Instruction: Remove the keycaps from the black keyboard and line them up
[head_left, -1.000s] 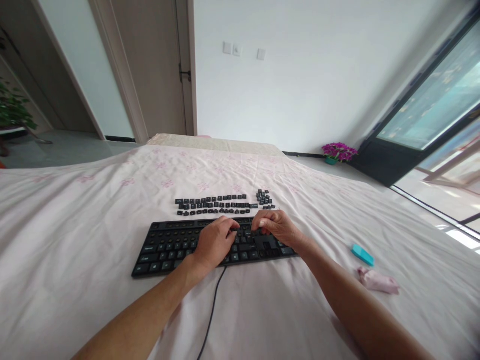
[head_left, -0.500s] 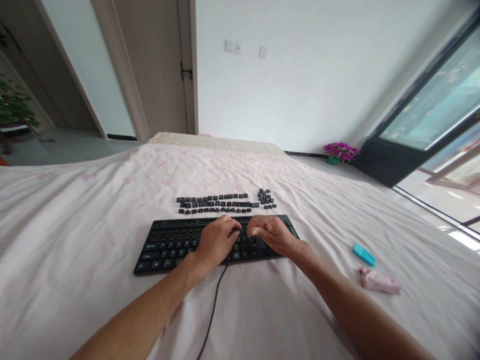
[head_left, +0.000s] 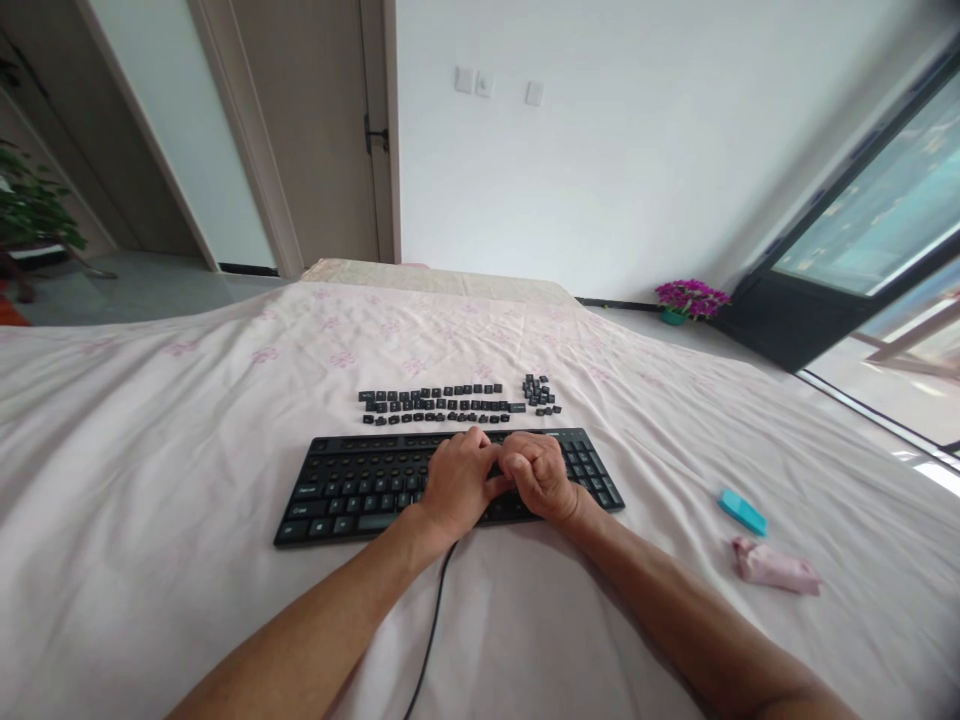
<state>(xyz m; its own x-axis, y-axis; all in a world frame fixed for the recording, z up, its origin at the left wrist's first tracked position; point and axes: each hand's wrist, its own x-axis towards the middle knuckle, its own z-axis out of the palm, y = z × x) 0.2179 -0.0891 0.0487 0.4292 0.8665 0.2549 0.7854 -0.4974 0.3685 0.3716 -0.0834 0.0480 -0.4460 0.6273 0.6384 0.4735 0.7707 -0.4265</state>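
Observation:
A black keyboard [head_left: 386,505] lies on the pink-white cloth in front of me, some of its upper rows stripped of keycaps. My left hand [head_left: 461,485] rests over its middle-right part, fingers bent and pressed together. Touching it, my right hand [head_left: 538,475] is curled like a fist, its thumb side against the left fingers. Whatever is pinched between them is hidden. Beyond the keyboard, loose black keycaps [head_left: 439,405] lie in rows, with a smaller cluster of keycaps [head_left: 536,392] to their right.
The keyboard's cable [head_left: 429,635] runs toward me across the flowered cloth [head_left: 225,450]. On the right lie a flat teal object [head_left: 742,511] and a rolled pink cloth [head_left: 776,567]. Past the far edge stand a wall, doors and a pot of purple flowers [head_left: 690,299].
My hands have come together; the right has shifted left off the number pad and its fingers are more tightly curled. The whole view has swung slightly. The keycap rows look the same.

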